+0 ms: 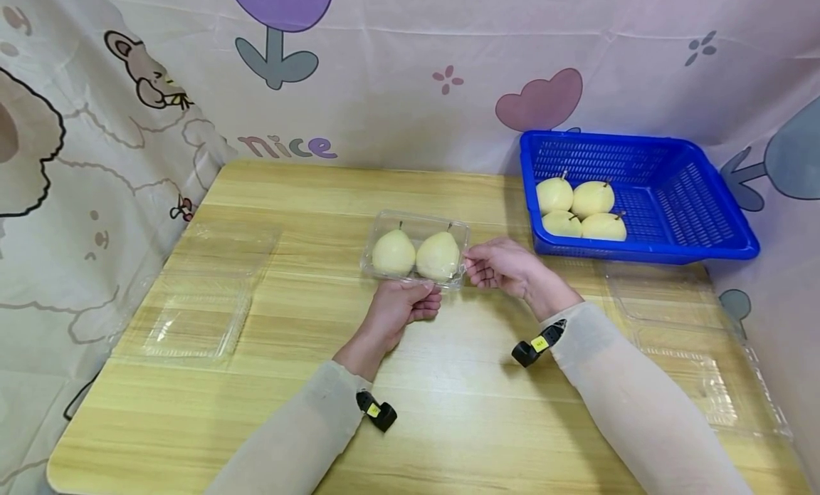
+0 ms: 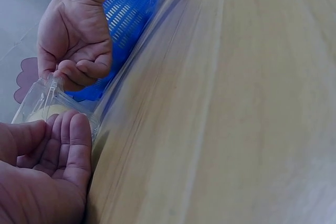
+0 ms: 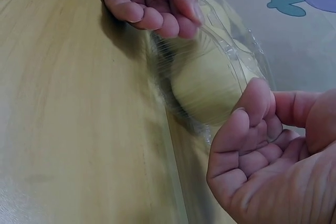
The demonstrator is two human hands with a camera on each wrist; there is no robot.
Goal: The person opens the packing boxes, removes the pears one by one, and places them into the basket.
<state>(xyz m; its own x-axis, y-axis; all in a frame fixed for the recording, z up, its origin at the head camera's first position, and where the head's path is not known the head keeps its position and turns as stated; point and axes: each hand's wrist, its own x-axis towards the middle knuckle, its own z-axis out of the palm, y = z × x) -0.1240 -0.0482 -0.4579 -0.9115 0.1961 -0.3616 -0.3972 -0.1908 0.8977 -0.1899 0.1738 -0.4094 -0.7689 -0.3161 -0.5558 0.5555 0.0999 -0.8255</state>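
Observation:
A clear plastic clamshell box [image 1: 423, 226] sits mid-table with its lid down over two pale yellow pears, a left pear [image 1: 393, 253] and a right pear [image 1: 438, 256], stems toward the back. My left hand [image 1: 398, 310] pinches the box's front edge between thumb and forefinger. At the right edge, my right hand [image 1: 502, 267] pinches the rim near the front corner, its other fingers curled. The right wrist view shows a pear [image 3: 205, 82] through the clear wall, between both hands. In the left wrist view, my left hand [image 2: 47, 177] covers part of the box [image 2: 39, 95].
A blue plastic basket [image 1: 679, 221] at the back right holds several pears [image 1: 592, 198] on its left side. An opened clear clamshell [image 1: 192, 324] lies on the left of the wooden table [image 1: 307, 424]; another opened clamshell [image 1: 685, 381] lies by the right edge. Patterned cloth [image 1: 397, 103] hangs behind.

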